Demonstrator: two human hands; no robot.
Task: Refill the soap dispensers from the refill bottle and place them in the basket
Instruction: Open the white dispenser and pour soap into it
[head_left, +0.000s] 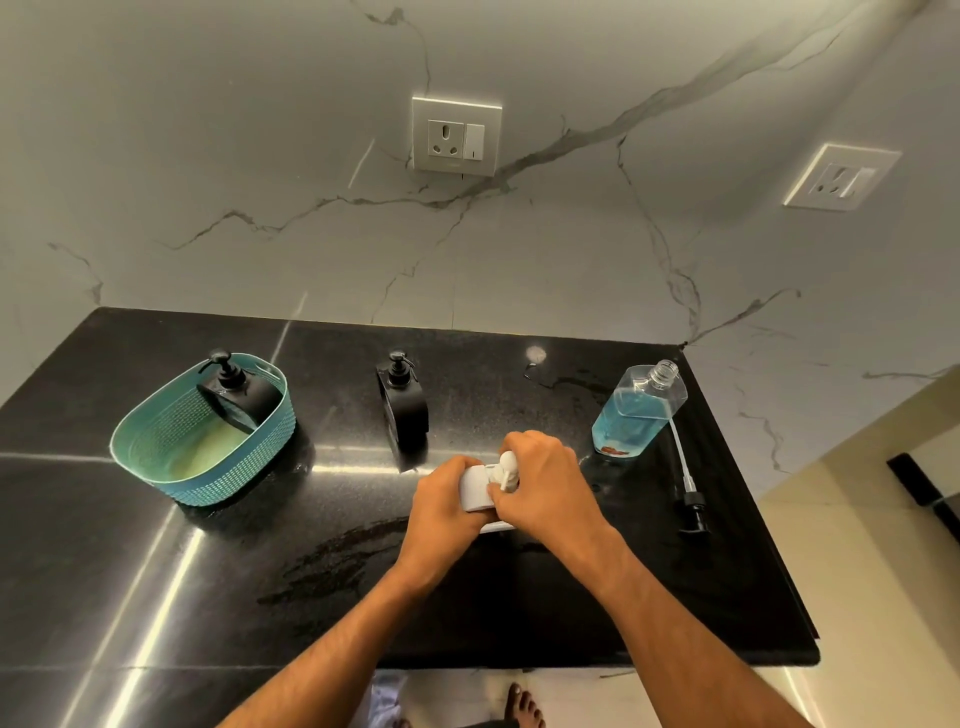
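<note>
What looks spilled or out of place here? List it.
Wet smears on the black stone counter near the front edge and behind the clear blue-liquid refill bottle. That bottle stands uncapped; its black pump with tube lies loose beside it.

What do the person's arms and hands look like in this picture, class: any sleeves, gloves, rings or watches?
Both forearms are bare up to the frame's lower edge, with no sleeves in view. The left hand and right hand wear no gloves, and no watch, bracelet or ring shows on the visible wrists and fingers.
</note>
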